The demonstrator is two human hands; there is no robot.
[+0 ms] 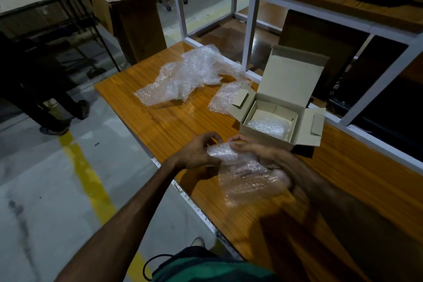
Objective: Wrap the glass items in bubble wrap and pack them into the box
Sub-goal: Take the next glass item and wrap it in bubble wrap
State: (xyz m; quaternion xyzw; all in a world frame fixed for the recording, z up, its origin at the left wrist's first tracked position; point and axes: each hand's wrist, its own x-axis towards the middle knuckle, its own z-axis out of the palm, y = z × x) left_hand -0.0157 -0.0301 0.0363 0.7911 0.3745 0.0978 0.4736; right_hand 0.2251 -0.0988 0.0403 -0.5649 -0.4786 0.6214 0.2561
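Wrapping: both hands, left hand (pixel 196 151) and right hand (pixel 254 147), fingers pinching the bubble-wrap bundle (pixel 247 174) (contents hidden).
Next: likely closing the wrap, then placing it in the open box (pixel 277 119).

Glossy wood-grain table (pixel 174 121) across mid-frame, reflecting light. Clear, crinkled plastic bubble wrap (pixel 249 174) gripped at lower centre; more bubble wrap sheets (pixel 190 75) loose, glinting, at upper centre. Matt grey-beige cardboard box (pixel 265 135) at right, with a shiny bubble-wrapped bundle (pixel 266 126) inside. White painted metal shelf frame (pixel 251 7) at upper right. Dull, scuffed concrete floor (pixel 45 190) at left, with a worn yellow painted line (pixel 91 181).
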